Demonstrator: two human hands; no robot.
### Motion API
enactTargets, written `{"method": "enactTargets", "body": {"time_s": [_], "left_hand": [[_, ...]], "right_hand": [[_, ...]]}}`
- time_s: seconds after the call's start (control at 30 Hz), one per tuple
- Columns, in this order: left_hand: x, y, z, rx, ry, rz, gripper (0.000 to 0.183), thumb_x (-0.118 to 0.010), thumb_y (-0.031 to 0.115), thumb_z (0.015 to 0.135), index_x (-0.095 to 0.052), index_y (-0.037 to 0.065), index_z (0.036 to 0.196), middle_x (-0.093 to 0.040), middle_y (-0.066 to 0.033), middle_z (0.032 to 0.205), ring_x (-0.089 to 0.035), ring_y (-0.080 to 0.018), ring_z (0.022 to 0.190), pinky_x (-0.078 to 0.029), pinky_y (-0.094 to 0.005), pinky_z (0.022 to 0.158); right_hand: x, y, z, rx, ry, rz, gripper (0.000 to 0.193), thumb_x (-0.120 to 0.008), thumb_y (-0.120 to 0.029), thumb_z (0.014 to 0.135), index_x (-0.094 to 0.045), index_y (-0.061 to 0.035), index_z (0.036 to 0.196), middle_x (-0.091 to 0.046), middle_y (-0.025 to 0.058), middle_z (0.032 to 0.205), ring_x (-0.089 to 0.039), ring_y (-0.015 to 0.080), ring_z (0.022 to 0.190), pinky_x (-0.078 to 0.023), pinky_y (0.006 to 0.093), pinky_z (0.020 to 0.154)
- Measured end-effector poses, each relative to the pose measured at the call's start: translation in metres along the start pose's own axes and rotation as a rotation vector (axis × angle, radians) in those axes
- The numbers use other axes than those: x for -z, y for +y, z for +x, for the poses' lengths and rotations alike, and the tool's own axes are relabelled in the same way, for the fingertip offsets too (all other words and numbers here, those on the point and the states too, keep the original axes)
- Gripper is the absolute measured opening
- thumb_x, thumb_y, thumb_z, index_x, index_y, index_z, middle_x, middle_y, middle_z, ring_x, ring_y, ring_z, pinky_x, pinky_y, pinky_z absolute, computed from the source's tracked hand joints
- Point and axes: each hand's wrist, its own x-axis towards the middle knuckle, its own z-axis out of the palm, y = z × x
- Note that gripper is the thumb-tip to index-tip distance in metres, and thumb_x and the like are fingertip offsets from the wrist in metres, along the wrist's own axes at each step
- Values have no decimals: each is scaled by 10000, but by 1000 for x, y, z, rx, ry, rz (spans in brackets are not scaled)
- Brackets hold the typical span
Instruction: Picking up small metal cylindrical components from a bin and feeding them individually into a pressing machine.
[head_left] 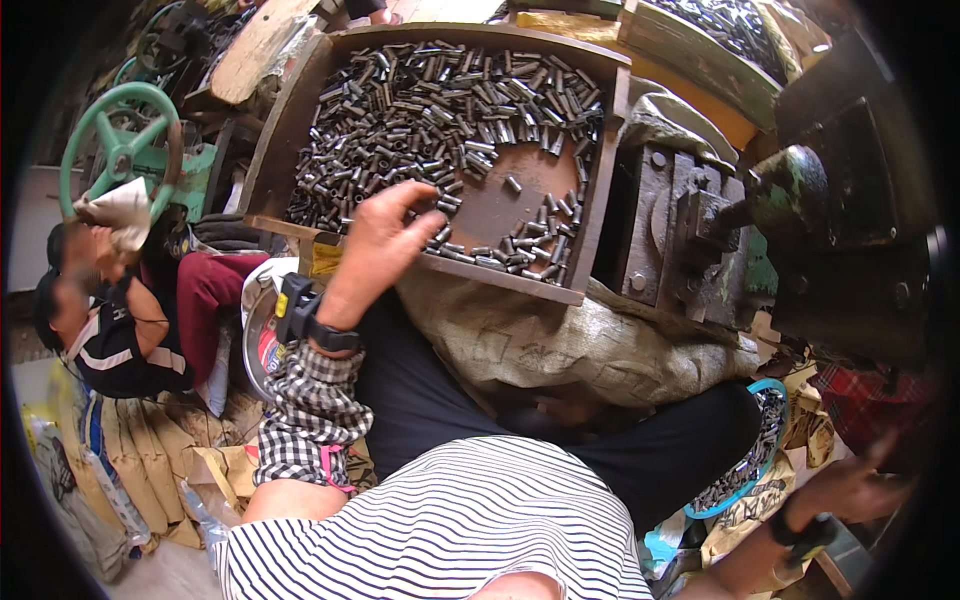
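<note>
My left hand (pixel 388 235) reaches over the near left part of a wooden tray (pixel 600 200) heaped with short dark metal tubes (pixel 400 110). Its thumb and forefinger are spread, with tubes right beside the fingertips; I see none plainly gripped. A black wristband and a checked sleeve cover that wrist and forearm. One loose tube (pixel 513 184) lies on the tray's bare brown bottom. Far to the right and low, my right hand (pixel 865 487) is blurred at the dim rim, below a dark machine (pixel 850 200); its fingers cannot be made out.
Right of the tray sits a greasy metal block (pixel 685 235) of the machine. A blue-rimmed basket (pixel 770 440) of metal pieces stands beside my right knee. A sack (pixel 520 340) hangs under the tray. Left are a green handwheel (pixel 122 150) and another person (pixel 120 320).
</note>
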Motion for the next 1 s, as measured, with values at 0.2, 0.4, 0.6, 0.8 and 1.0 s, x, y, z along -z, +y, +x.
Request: {"method": "enactTargets", "body": {"time_s": [0.2, 0.4, 0.6, 0.8, 1.0], "left_hand": [[-49, 11, 5, -279, -228, 310, 205, -688, 187, 761, -603, 47, 884, -621, -112, 812, -625, -294, 751, -495, -394, 644], [-72, 5, 24, -325, -353, 337, 263, -713, 223, 713, -553, 38, 810, -598, -122, 787, -610, -333, 773, -486, -438, 653], [-76, 0, 32, -294, -352, 436, 180, -648, 171, 711, -582, 38, 813, -623, -130, 760, -631, -323, 775, -500, -437, 675], [-74, -18, 31, -368, -191, 429, 129, -639, 140, 728, -590, 49, 804, -619, -123, 772, -631, -305, 754, -506, -417, 654], [-68, -18, 34, -375, -296, 468, 108, -624, 121, 739, -593, 53, 817, -600, -112, 773, -630, -305, 749, -507, -410, 650]], "right_hand": [[76, -184, 9, 127, -395, 1010, 363, -611, -208, 847, -513, -28, 1146, -536, 185, 1180, -512, 354, 1130, -358, 478, 989], [-4, -295, 11, 510, -615, 1303, 161, -618, -25, 704, -604, -43, 863, -607, 86, 917, -567, 259, 974, -369, 480, 949], [-15, -339, 12, 919, -822, 1135, 49, -596, -102, 732, -626, -107, 770, -561, 65, 817, -560, 229, 886, -340, 483, 956], [-25, -353, 14, 1022, -739, 1025, 43, -588, -121, 743, -618, -91, 746, -556, 70, 811, -567, 218, 853, -379, 411, 858], [-45, -363, 9, 990, -694, 1114, 67, -550, -88, 755, -588, -59, 801, -564, 79, 804, -597, 213, 797, -424, 325, 714]]}}
